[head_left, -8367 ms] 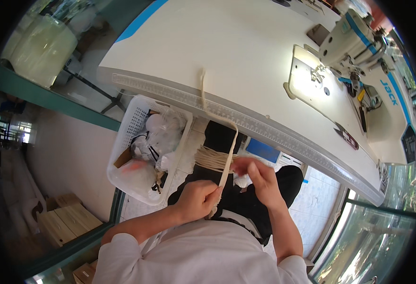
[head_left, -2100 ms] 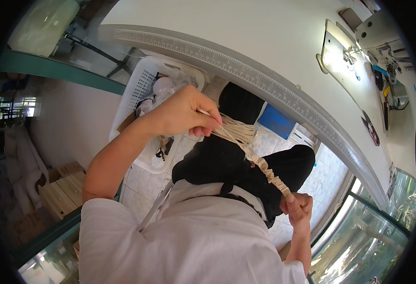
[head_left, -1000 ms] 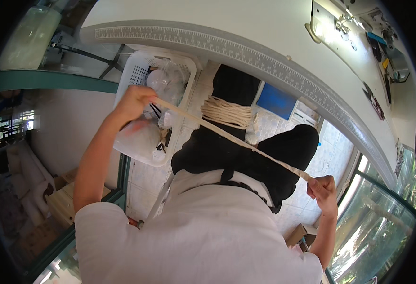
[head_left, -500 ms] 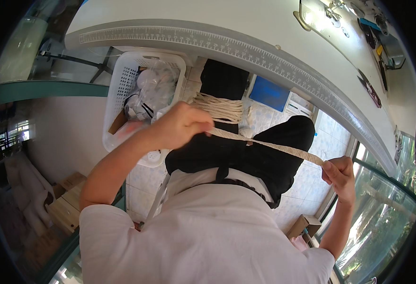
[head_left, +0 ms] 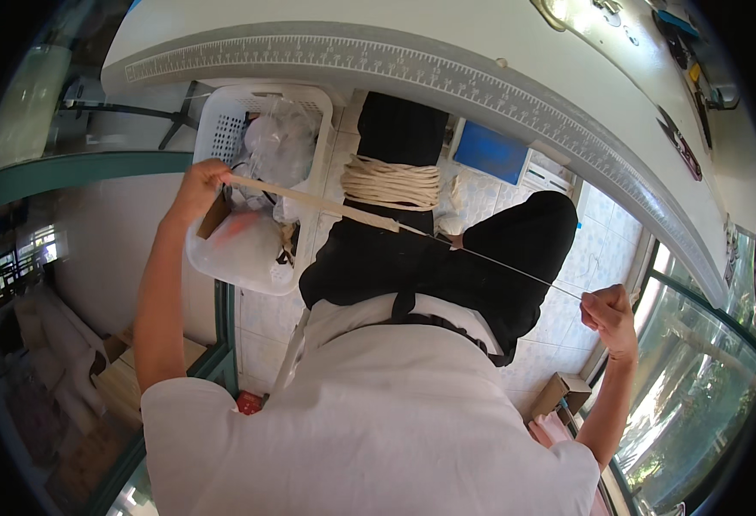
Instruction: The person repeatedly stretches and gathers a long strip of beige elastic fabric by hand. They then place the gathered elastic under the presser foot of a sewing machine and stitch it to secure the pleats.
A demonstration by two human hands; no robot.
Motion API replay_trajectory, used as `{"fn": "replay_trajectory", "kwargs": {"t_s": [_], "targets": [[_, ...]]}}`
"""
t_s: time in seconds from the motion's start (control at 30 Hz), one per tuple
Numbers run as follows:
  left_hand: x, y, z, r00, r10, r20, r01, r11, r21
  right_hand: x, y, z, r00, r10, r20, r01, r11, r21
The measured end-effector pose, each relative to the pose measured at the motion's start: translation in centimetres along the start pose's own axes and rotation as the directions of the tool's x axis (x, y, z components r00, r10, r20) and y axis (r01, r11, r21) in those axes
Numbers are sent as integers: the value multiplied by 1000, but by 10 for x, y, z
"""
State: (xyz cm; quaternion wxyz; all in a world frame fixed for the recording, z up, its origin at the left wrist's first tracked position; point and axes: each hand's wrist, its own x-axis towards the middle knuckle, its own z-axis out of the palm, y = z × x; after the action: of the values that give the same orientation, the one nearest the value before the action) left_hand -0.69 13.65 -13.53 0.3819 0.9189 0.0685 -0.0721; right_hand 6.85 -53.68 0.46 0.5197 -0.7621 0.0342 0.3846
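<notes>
My left hand [head_left: 199,189] is closed on one end of a narrow beige fabric tube or strip [head_left: 309,200], above the white basket. The tube stretches toward the middle, where its other end hangs free of the hands. Out of that end runs a thin, taut wire or cord [head_left: 507,265] to my right hand [head_left: 608,320], whose fingers are curled tightly on it. A bundle of beige cord [head_left: 391,182] lies in several turns around a black-trousered leg [head_left: 402,125], beyond the tube.
A white perforated basket [head_left: 219,125] with plastic bags stands at the left. Along the white table's [head_left: 326,10] near edge runs a long grey ruler [head_left: 378,62]. Scissors [head_left: 681,146] lie on the table at right. Beneath is a blue-topped box [head_left: 490,150].
My left hand has moved left and away, drawing the beige tube with it. The tube no longer reaches my right hand, and thin wire or cord now shows between them.
</notes>
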Motion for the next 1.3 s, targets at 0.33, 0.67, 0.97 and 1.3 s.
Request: {"fn": "replay_trajectory", "kwargs": {"t_s": [0.33,0.67,0.97,1.3], "targets": [[-2,228,63,964,257,59,-236,941,-244,-23,-76,13,953,-299,45,302,945,-122],[-19,331,36,934,352,58,-258,778,-572,-52,-145,47,370,-911,181,558,63,-828],[-9,374,83,910,336,241,70,450,-890,88,-175,40,132,-991,-34,35,39,-999],[9,393,127,824,246,511,348,493,-798,26,-100,116,850,-361,-385,490,809,324]]}}
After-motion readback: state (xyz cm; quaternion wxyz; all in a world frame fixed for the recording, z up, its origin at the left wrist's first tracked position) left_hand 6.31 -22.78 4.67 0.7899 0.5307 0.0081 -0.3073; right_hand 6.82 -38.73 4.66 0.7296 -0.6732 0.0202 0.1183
